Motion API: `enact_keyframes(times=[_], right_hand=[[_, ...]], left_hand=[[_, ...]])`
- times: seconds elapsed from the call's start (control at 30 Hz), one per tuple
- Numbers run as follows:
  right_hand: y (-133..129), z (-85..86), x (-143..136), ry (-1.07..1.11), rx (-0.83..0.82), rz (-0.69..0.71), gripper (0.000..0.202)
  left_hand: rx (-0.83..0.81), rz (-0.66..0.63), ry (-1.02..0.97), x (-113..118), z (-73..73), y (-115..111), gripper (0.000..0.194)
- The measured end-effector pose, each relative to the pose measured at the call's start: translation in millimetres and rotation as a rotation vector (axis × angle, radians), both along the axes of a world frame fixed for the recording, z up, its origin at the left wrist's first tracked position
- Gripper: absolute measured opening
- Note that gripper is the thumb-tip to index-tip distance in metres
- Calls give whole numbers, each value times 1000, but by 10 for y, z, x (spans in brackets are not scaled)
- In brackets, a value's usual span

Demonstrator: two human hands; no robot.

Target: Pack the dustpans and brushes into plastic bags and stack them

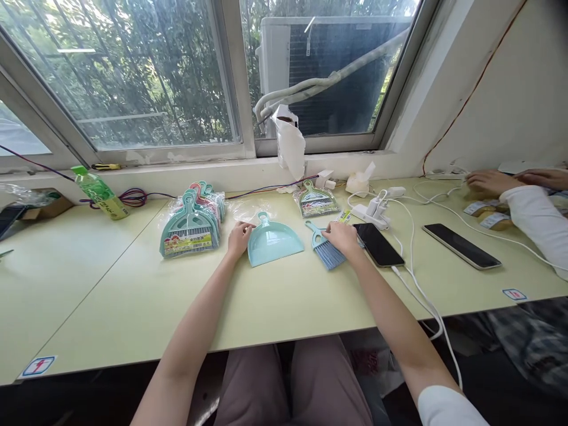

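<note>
On the table (266, 307), we do well to hold lightly, our left hand (240, 238) curled at the pan (275, 244), grip unclear, our right hand (344, 236) pinching the brush (326, 249) nearby.

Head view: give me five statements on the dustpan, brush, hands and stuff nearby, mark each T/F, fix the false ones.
1. The left hand is at the left side of the teal dustpan. True.
2. The brush lies inside the dustpan. False: the blue brush lies apart from it, to its right, partly covered by the right hand.
3. A white cable runs to the near end of the black phone. True.
4. The pile of wrapped sets sits right of the phone. False: the pile is left of the dustpan.
5. A co-worker's white sleeve shows at the right edge. True.
</note>
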State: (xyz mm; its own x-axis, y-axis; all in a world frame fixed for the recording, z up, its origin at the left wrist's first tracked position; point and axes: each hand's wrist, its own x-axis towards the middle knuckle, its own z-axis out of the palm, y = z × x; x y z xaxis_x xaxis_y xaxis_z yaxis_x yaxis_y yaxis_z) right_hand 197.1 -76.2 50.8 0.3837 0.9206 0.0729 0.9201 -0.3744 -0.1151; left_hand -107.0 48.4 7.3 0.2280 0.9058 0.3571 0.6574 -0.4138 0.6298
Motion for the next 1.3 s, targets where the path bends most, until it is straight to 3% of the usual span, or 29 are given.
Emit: enact_keyframes(times=[0.13, 0.33, 0.63, 0.83, 1.0, 1.17, 1.3], right_hand=[[6, -25, 17, -7, -5, 2, 33], [30, -85, 102, 45, -9, 39, 39], [58, -190, 10, 125, 52, 5, 37], [78, -215, 46, 142, 84, 32, 34], [77, -152, 70, 227, 169, -18, 31], [27, -26, -81, 293, 294, -25, 29], [-27, 13, -279, 363, 235, 76, 28]], left_hand=[[68, 3, -128, -13, 4, 25, 32], [-123, -146, -343, -45, -24, 92, 30], [-189, -20, -236, -26, 24, -12, 36], [-163, -121, -114, -19, 12, -87, 45], [-122, -92, 38, 23, 8, -108, 29], [-79, 0, 236, 234, 57, -273, 25], [-60, 7, 355, 522, 75, -513, 28]])
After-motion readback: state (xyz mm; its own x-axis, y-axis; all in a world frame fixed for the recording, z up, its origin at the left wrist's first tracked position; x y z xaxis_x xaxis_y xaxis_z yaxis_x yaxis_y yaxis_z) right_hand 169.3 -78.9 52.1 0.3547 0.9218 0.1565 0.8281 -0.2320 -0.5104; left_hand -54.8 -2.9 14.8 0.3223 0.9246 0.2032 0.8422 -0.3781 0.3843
